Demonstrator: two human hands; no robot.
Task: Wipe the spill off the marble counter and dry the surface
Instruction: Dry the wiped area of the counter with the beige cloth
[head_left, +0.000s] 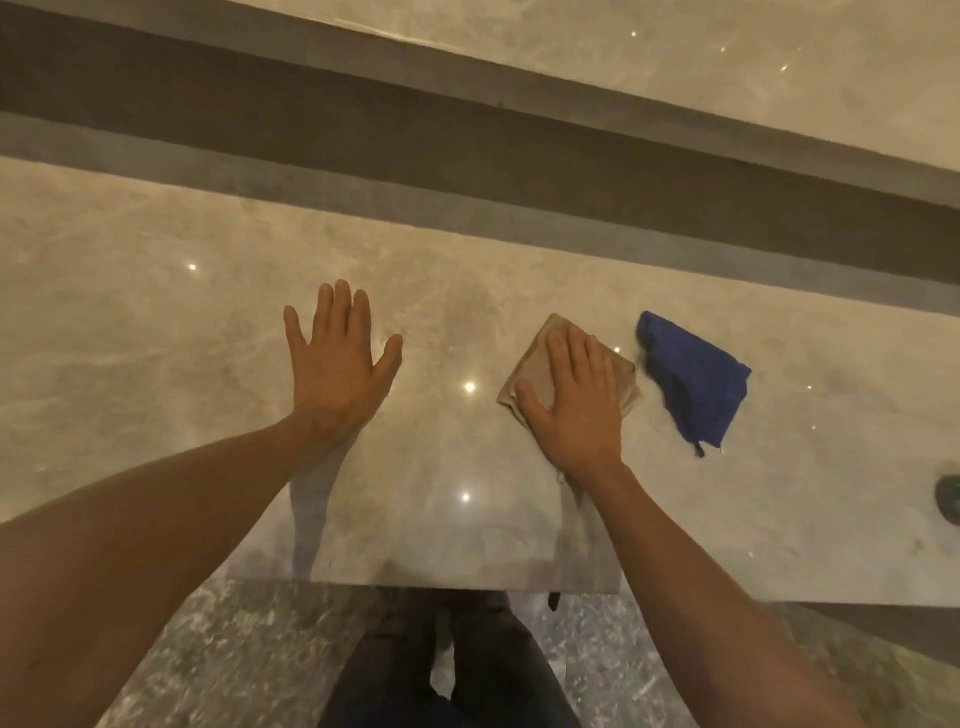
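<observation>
I see the polished beige marble table (156, 322). My left hand (340, 369) lies flat, grip spread. My right hand (576, 410) presses flat on the folded tan cloth (530, 364). The crumpled blue cloth (696, 379) lies just right.

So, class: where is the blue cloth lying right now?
In the head view, the blue cloth lies crumpled on the marble counter, just right of the right hand pressing the beige cloth.
</observation>
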